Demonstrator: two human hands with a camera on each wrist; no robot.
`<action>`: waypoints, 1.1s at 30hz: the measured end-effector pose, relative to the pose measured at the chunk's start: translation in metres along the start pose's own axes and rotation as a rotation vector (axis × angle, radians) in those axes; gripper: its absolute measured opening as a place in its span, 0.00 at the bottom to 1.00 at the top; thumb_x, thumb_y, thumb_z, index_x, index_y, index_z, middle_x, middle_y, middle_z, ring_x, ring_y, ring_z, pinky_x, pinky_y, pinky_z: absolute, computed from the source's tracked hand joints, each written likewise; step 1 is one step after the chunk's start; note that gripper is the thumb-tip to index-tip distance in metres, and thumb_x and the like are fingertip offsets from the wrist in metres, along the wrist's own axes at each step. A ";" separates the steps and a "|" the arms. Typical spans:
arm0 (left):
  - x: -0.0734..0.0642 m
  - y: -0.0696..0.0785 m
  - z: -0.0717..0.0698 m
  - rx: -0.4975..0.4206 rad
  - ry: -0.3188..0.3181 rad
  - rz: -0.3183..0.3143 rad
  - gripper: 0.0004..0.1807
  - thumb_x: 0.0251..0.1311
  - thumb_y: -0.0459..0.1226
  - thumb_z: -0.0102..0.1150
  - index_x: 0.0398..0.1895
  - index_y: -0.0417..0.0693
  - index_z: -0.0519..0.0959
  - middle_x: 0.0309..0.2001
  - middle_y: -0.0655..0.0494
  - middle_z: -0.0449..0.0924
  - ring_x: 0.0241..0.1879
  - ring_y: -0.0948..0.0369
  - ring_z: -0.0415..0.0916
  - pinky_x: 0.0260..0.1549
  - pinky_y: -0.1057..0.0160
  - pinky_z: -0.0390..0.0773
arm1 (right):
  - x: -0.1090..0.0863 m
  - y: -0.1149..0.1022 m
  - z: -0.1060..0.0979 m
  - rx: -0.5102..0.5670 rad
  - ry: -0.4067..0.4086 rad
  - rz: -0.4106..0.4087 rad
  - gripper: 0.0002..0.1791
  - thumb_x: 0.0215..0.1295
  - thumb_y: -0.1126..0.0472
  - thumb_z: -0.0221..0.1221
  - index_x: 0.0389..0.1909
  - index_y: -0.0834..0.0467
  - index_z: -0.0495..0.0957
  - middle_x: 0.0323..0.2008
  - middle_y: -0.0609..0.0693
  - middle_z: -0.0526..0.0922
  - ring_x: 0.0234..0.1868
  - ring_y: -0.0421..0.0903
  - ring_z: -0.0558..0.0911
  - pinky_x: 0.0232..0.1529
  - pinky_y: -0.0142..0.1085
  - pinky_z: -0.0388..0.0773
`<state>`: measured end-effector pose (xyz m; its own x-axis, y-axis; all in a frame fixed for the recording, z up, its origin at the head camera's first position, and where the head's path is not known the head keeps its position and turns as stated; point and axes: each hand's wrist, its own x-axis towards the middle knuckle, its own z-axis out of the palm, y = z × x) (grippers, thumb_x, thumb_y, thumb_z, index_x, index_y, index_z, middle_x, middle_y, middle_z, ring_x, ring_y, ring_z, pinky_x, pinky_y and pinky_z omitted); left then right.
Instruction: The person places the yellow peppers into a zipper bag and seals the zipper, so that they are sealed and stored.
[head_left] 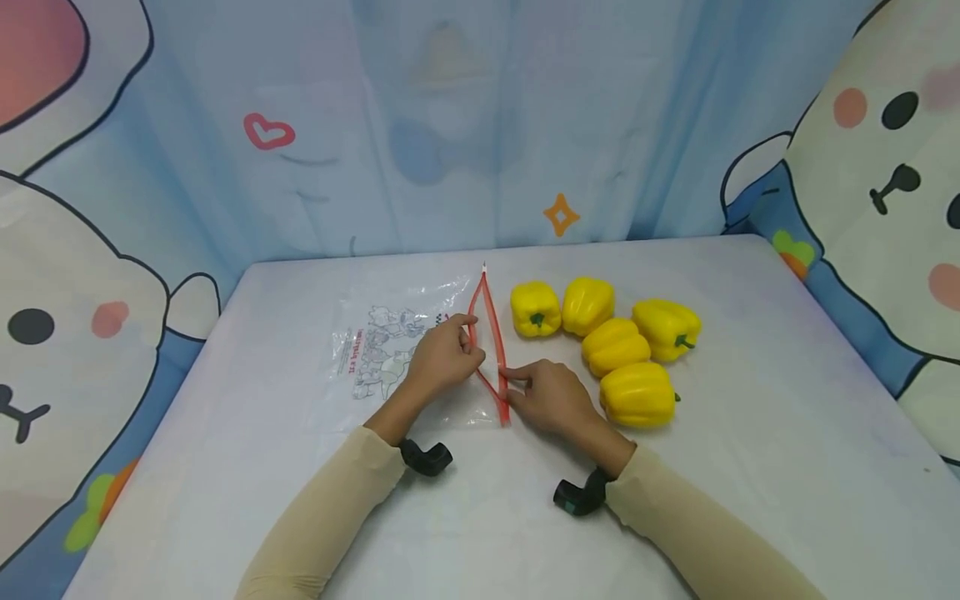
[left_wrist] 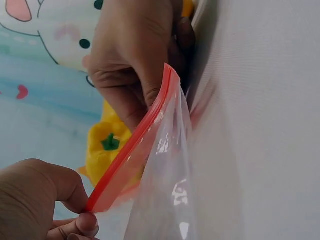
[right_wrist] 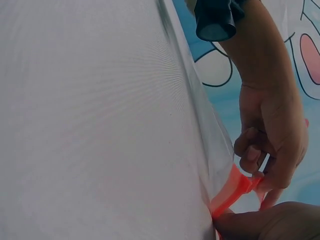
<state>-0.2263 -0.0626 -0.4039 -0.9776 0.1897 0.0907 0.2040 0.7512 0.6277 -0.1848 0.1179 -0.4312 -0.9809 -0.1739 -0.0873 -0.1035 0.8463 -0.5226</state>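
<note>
A clear zip bag (head_left: 397, 350) with a red zip strip and printed line drawings lies on the table, its mouth facing right and spread apart. My left hand (head_left: 447, 354) pinches one red edge between thumb and fingers, as the left wrist view shows with the bag's rim (left_wrist: 125, 152) lifted. My right hand (head_left: 551, 398) pinches the other red edge near its front end; in the right wrist view the red strip (right_wrist: 232, 192) runs between both hands. Just right of the bag lie several yellow bell peppers (head_left: 637, 395), closest to my right hand.
The peppers form a loose cluster, with one pepper (head_left: 536, 309) near the bag's far corner and another (head_left: 666, 328) furthest right. A white cloth covers the table (head_left: 787, 433). Behind it hangs a blue printed curtain (head_left: 465, 125).
</note>
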 end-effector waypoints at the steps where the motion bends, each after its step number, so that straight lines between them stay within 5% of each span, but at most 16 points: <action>1: -0.001 0.000 -0.003 -0.008 0.007 0.001 0.28 0.50 0.36 0.56 0.60 0.43 0.77 0.22 0.59 0.71 0.19 0.63 0.65 0.20 0.67 0.63 | 0.000 0.000 -0.001 -0.001 0.000 0.000 0.22 0.60 0.51 0.65 0.57 0.43 0.82 0.14 0.47 0.70 0.17 0.44 0.67 0.19 0.31 0.57; 13: -0.014 -0.016 -0.025 -0.088 0.068 -0.083 0.28 0.50 0.38 0.59 0.59 0.50 0.78 0.21 0.59 0.71 0.19 0.63 0.63 0.17 0.68 0.61 | 0.004 -0.002 -0.008 -0.026 -0.015 0.014 0.25 0.59 0.48 0.65 0.60 0.40 0.79 0.16 0.48 0.69 0.18 0.46 0.68 0.20 0.33 0.57; 33: -0.020 -0.036 -0.015 -0.177 0.061 -0.116 0.23 0.54 0.37 0.57 0.56 0.44 0.80 0.16 0.60 0.68 0.15 0.65 0.60 0.16 0.68 0.58 | -0.003 -0.002 0.000 -0.036 -0.035 0.060 0.26 0.59 0.47 0.65 0.61 0.40 0.79 0.15 0.48 0.66 0.18 0.46 0.66 0.20 0.32 0.55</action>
<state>-0.2146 -0.1034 -0.4168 -0.9965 0.0655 0.0528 0.0826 0.6418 0.7624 -0.1820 0.1166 -0.4294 -0.9791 -0.1398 -0.1476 -0.0515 0.8730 -0.4850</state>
